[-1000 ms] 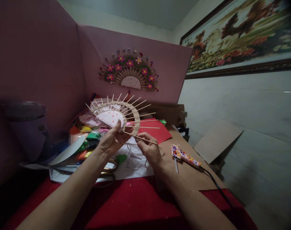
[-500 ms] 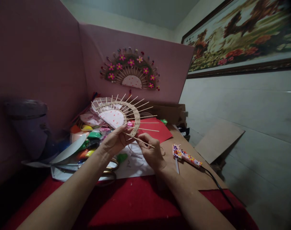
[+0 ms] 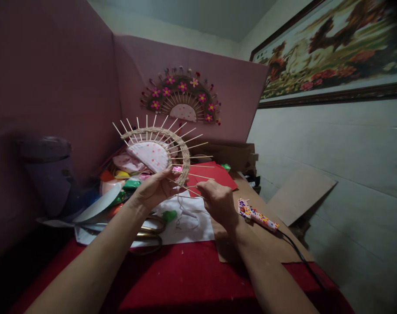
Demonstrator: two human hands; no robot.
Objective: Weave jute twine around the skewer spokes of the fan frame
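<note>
My left hand (image 3: 156,188) grips the lower right corner of a half-round craft fan (image 3: 149,156), its core covered in dotted white cloth. Thin wooden sticks radiate from the core, and a band of woven twine (image 3: 185,157) runs through them in an arc. Just right of the fan, my right hand (image 3: 218,199) is closed, its fingers pinching a strand of twine that leads to the end of the band. The fingertips partly hide the strand. Below the hands, a loose loop of cord (image 3: 187,218) lies over white paper (image 3: 182,233).
A flowered glue gun (image 3: 259,218) rests on brown cardboard (image 3: 293,248), its cord trailing right. Gold-handled scissors (image 3: 149,237) and colourful clay packets (image 3: 131,184) lie left. Red paper (image 3: 224,176) is behind my right hand. A finished flowered fan (image 3: 182,93) hangs on the pink panel.
The fan has risen slightly and tilted, showing more of its upper band. My right hand has moved right and a little up, away from the fan's edge, drawing the twine outward.
</note>
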